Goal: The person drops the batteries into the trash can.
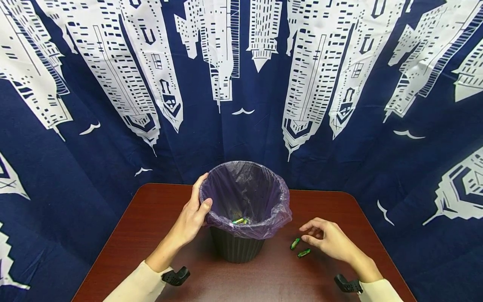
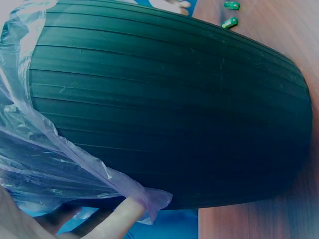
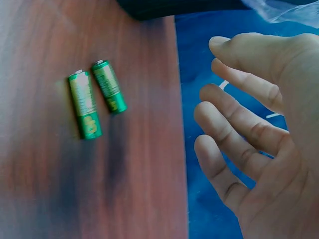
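Note:
A dark ribbed trash can (image 1: 237,247) lined with a translucent purple plastic bag (image 1: 277,222) stands on the table. My left hand (image 1: 192,216) grips its rim on the left side, thumb toward the inside; in the left wrist view, fingers (image 2: 119,219) hold the bag's folded edge. Inside the can lie some green batteries (image 1: 238,220), partly hidden by the front rim. Two green batteries lie on the table to the can's right, one (image 3: 85,104) beside the other (image 3: 109,86). Just above and right of them hovers my right hand (image 1: 328,239), fingers loosely bent and holding nothing.
The reddish-brown wooden table (image 1: 158,218) has rounded far corners. Right behind it hangs a dark blue cloth (image 1: 241,138) printed with white buildings and birds. A black wrist camera (image 1: 176,277) sits on the left wrist and another (image 1: 347,285) on the right.

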`<state>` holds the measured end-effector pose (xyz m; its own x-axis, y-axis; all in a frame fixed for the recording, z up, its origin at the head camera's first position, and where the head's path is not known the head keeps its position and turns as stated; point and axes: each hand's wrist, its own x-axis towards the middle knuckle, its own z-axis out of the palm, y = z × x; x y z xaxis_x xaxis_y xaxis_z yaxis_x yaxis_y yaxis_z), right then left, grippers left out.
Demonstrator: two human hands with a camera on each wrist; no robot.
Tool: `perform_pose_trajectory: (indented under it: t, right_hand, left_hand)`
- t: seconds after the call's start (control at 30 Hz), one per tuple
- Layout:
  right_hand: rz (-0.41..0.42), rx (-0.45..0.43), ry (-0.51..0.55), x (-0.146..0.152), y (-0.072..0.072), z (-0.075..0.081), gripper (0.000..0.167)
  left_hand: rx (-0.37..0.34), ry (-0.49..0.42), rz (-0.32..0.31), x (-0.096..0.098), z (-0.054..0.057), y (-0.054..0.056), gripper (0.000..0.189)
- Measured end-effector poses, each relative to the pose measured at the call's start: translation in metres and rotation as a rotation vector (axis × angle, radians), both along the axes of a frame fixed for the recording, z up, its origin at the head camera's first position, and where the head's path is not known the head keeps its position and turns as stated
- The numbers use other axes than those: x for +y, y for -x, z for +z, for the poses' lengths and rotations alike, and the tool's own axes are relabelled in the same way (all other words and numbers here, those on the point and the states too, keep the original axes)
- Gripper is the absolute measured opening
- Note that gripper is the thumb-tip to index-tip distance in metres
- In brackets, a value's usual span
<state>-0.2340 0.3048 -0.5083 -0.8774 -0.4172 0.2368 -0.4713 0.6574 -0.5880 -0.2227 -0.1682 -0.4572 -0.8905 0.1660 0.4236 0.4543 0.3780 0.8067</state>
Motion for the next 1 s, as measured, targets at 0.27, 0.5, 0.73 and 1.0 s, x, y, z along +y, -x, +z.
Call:
perform_pose_trajectory:
  t: [0.27, 0.5, 0.73, 1.0]
  right_hand:
    - [0.05, -0.05, 0.003, 0.007, -0.001, -0.021, 0.019]
    - [0.093, -0.059, 0.006, 0.013, -0.004, -0.039, 0.023]
    - [0.13, -0.066, 0.027, 0.016, -0.008, -0.053, 0.023]
    - [0.131, -0.07, 0.016, 0.02, -0.01, -0.064, 0.024]
  left_hand:
    - [-0.01, -0.008, -0.014, 0.0, 0.0, 0.0, 0.081]
    - [-0.007, -0.005, -0.01, -0.001, 0.0, 0.0, 0.081]
    - [0.004, -0.004, -0.003, -0.001, 0.0, 0.0, 0.08]
    - [0.007, 0.003, -0.001, 0.0, 0.001, 0.001, 0.08]
